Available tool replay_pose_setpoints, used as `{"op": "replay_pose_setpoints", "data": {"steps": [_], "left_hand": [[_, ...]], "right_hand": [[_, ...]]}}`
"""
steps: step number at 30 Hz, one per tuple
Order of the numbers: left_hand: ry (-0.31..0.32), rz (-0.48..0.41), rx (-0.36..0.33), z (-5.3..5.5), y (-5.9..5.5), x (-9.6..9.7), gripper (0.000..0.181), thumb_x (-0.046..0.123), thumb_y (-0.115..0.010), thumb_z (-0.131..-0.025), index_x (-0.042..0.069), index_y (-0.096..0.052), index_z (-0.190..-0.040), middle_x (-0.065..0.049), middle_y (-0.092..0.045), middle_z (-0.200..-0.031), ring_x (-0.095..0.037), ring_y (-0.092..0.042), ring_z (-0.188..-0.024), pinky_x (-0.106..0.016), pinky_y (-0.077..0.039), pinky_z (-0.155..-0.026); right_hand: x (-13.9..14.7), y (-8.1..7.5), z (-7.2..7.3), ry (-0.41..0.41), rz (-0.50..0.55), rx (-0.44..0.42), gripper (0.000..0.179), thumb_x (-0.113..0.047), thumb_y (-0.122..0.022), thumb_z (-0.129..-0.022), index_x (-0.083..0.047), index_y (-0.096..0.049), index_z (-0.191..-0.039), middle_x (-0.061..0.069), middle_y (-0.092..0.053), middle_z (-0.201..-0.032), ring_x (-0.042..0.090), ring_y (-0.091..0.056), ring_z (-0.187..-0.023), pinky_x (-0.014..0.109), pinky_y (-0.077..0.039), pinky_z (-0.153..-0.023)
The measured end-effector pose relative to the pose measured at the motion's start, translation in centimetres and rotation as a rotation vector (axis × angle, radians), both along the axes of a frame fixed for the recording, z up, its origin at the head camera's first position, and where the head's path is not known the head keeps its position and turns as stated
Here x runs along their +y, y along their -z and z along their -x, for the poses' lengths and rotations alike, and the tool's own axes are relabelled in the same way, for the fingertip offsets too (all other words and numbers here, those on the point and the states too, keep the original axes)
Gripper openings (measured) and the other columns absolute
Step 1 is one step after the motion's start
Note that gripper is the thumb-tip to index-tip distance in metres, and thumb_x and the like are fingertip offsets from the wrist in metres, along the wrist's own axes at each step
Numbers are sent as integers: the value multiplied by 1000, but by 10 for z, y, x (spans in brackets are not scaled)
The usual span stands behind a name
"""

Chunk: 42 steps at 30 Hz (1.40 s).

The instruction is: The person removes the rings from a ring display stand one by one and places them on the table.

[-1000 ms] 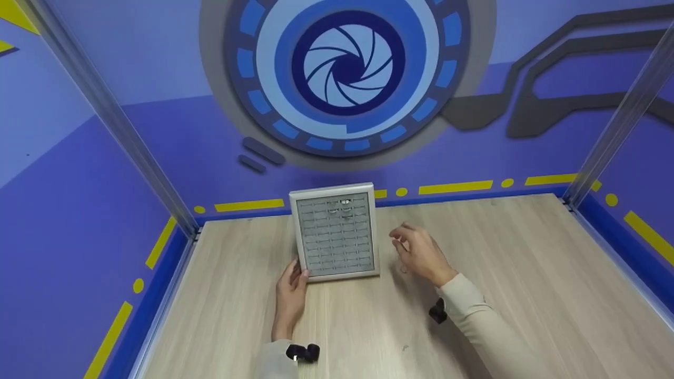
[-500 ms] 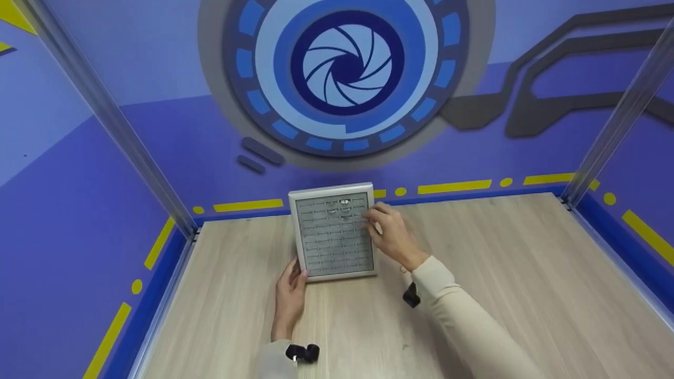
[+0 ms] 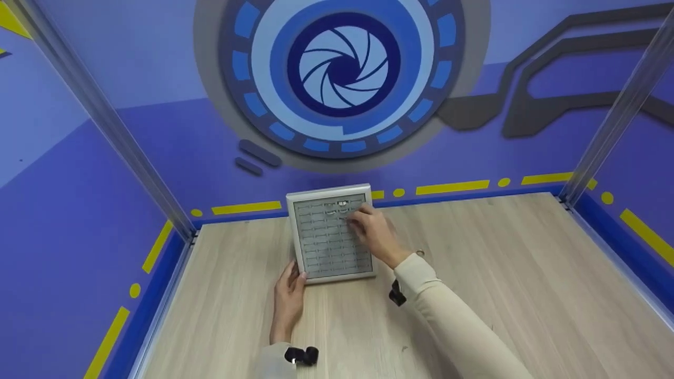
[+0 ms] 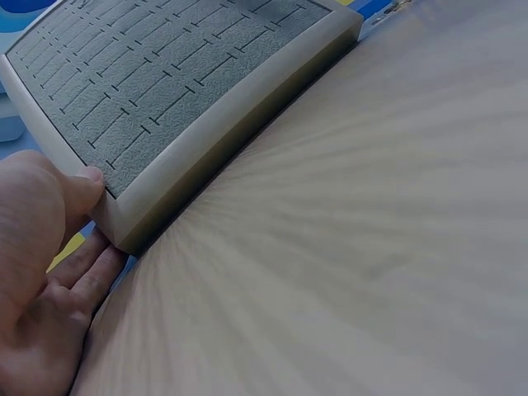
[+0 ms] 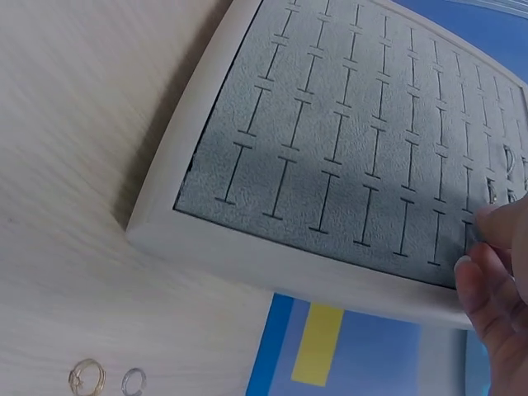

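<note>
A ring display board [image 3: 334, 245] with a white frame and a grey slotted pad leans upright on the table. Its lower left corner is in my left hand [image 3: 289, 301], thumb on the front of the frame and fingers behind. My right hand [image 3: 379, 235] reaches over the board's right side, thumb and fingertips pinched close at a slot in the upper part. They pinch a small ring, mostly hidden by the fingers in the right wrist view. Several silvery rings [image 3: 343, 203] sit in slots near the top right; the lower rows are bare slits.
On the table [image 3: 474, 263], right of the board, lie a gold-coloured ring [image 5: 87, 378] and a silvery ring [image 5: 134, 381]. A blue patterned wall [image 3: 463, 158] rises behind the board, with metal posts [image 3: 605, 131] at the corners.
My right hand has moved left and up from beside the board to its pad, then further in along the upper rows. My left hand keeps its hold on the lower left corner.
</note>
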<state>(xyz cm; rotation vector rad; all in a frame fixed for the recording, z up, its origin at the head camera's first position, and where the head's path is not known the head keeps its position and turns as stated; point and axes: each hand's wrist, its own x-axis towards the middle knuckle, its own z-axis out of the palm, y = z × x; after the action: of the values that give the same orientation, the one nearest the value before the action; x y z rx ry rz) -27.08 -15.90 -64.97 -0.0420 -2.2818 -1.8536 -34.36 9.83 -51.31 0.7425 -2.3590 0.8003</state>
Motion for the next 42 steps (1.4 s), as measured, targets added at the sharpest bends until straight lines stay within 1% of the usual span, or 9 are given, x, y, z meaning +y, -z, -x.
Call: {"op": "replay_pose_setpoints", "data": {"steps": [6, 11, 14, 17, 23, 27, 31, 37, 42], "left_hand": [[3, 27, 23, 0, -2, -1, 57, 13, -58, -111, -3, -39, -162, -23, -50, -161, -39, -50, -149, -46, -45, -125], [11, 29, 48, 2, -4, -2, 56, 13, -58, -111, 1, -41, -162, -19, -51, -162, -36, -50, -150, -44, -44, -125], [9, 21, 53, 3, -4, -2, 55, 14, -59, -111, 5, -42, -163, -16, -51, -162, -33, -50, -150, -42, -42, -126], [10, 21, 55, 4, -4, -2, 55, 14, -59, -111, 4, -42, -163, -17, -50, -163, -34, -49, -151, -43, -41, -127], [9, 15, 47, 2, -2, -2, 56, 14, -60, -111, 0, -41, -162, -20, -50, -162, -36, -50, -150, -45, -43, -126], [0, 25, 32, 2, -2, -2, 57, 14, -60, -111, -1, -40, -162, -21, -51, -161, -36, -51, -149, -44, -44, -125], [-7, 23, 12, 2, -2, -2, 57, 14, -60, -111, 0, -40, -162, -19, -51, -161, -34, -50, -150, -42, -43, -126], [-4, 1, 14, 1, 0, -2, 56, 12, -60, -110, 0, -42, -161, -21, -52, -160, -37, -51, -149, -41, -44, -125], [-7, 5, 8, 1, 1, -1, 55, 13, -60, -110, 2, -43, -161, -19, -52, -160, -36, -53, -147, -41, -44, -125]], "right_hand": [[-9, 0, 4, 61, -23, 28, 8, -5, -76, -99, -8, -81, -104, 6, -70, -100, 21, -72, -86, 36, -66, -73], [-15, -1, 4, 112, -31, 41, 6, -8, -77, -99, -11, -82, -102, 4, -70, -99, 20, -71, -84, 35, -65, -71], [-18, -1, 4, 130, -29, 37, 6, -9, -76, -100, -12, -81, -102, 2, -69, -99, 19, -71, -84, 34, -65, -70], [-20, 0, 4, 137, -30, 36, 6, -9, -75, -101, -11, -80, -101, 2, -67, -98, 19, -70, -84, 34, -65, -70], [-21, 0, 3, 117, -35, 38, 7, -9, -71, -103, -10, -77, -100, 3, -65, -97, 20, -68, -82, 36, -63, -68], [-20, 0, 3, 100, -32, 42, 7, -8, -70, -104, -10, -76, -100, 4, -65, -100, 21, -68, -85, 36, -62, -71], [-18, 1, 2, 82, -33, 37, 6, -7, -70, -103, -9, -75, -100, 4, -65, -102, 21, -68, -87, 35, -63, -74], [-15, 2, 0, 57, -37, 37, 6, -5, -71, -103, -9, -75, -101, 4, -66, -103, 20, -67, -88, 35, -63, -75], [-12, 1, -1, 7, -10, 30, 8, -1, -69, -102, -7, -74, -101, 5, -66, -105, 21, -67, -91, 36, -63, -79]]}}
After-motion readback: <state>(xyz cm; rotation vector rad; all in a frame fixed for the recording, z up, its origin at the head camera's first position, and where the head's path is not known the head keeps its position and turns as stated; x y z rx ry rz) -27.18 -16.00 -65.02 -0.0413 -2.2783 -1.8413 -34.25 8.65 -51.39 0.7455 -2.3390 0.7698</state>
